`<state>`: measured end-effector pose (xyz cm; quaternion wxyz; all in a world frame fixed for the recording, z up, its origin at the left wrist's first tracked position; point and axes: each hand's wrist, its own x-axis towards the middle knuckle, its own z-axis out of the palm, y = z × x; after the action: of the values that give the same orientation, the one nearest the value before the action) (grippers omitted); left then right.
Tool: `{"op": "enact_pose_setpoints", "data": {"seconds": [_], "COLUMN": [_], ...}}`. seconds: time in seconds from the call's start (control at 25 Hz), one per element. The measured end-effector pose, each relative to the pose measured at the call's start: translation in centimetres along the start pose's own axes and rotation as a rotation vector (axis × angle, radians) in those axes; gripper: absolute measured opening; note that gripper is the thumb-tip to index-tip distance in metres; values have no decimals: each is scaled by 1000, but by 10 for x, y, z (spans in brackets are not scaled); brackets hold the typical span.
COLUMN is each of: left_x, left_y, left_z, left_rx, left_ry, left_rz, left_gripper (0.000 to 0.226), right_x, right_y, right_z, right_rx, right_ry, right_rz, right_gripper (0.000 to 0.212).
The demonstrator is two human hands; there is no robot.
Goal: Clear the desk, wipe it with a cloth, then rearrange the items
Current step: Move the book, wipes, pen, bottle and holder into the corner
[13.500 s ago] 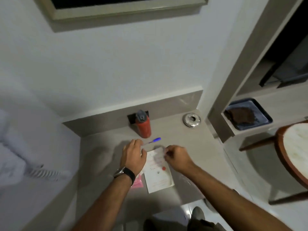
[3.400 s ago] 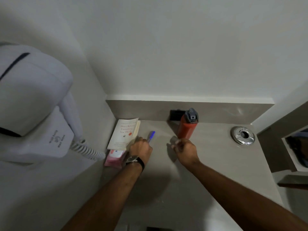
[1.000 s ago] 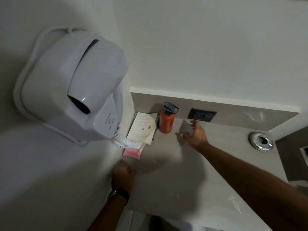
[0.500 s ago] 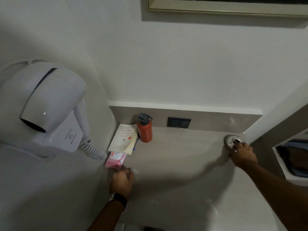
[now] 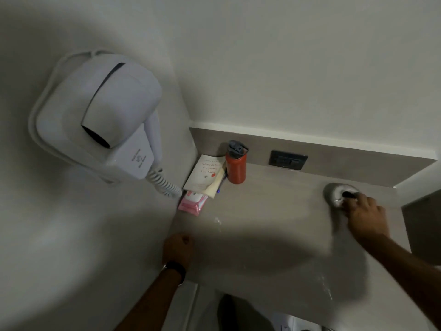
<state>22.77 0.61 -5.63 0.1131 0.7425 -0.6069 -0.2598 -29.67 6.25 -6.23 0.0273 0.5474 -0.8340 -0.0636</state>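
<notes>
The grey desk [image 5: 274,225] runs into a wall corner. In its far left corner a white book [image 5: 204,173] lies flat, a red bottle [image 5: 236,163] stands upright beside it, a blue pen [image 5: 220,186] peeks out between them, and a pink wipes pack [image 5: 192,203] lies in front of the book. At the far right sits a round silver ashtray [image 5: 335,194]. My right hand [image 5: 365,217] has its fingers on the ashtray's near rim. My left hand [image 5: 177,249] rests as a fist on the desk's near left edge, nothing visible in it.
A white wall-mounted hair dryer [image 5: 100,120] with a coiled cord [image 5: 164,183] hangs on the left wall, close above the book. A black power socket [image 5: 287,160] sits in the backsplash. A recessed shelf unit [image 5: 422,225] borders the desk on the right.
Over thirteen seconds the book, pen, wipes and bottle were moved to the left corner. My right hand then reached the ashtray half a second ago and stays on it; the left fist barely moved.
</notes>
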Motion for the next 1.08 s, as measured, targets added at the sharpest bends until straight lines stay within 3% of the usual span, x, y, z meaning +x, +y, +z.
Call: {"op": "enact_pose_setpoints", "data": {"seconds": [0.16,0.24,0.32,0.4,0.6,0.8,0.92,1.08], "left_x": [2,-1,-5,-11,-14,-15,-18,-13], "left_y": [-24,-32,-38,-46,-57,-44,-30,-19], "left_z": [-4,-3,-2,1,4,2,-12,-33], "left_rx": [-258,-409,-530,-534,-417,-227,86,406], "left_ry": [61,34,36,72,135,173,-48,-122], "left_rz": [-118,-228,-310,-309,-198,-186,-95,130], "left_gripper": [35,39,43,40,18,17,24,42], "right_x": [-56,-89,-114,-128,-123,-117,-123,-135], "right_y": [-138,-215,-279,-326,-378,-384,-377,-344], "right_z": [-19,-22,-23,-23,-30,-39,-48,-58], "right_rx": [229,307,330,272,49,74,123,354], "right_ry": [267,356,362,295,176,83,132,246], "right_rz": [-561,-819,-1019,-1145,-1223,-1205,-1184,-1004], "right_gripper": [41,27,15,17,22,18,27,24]}}
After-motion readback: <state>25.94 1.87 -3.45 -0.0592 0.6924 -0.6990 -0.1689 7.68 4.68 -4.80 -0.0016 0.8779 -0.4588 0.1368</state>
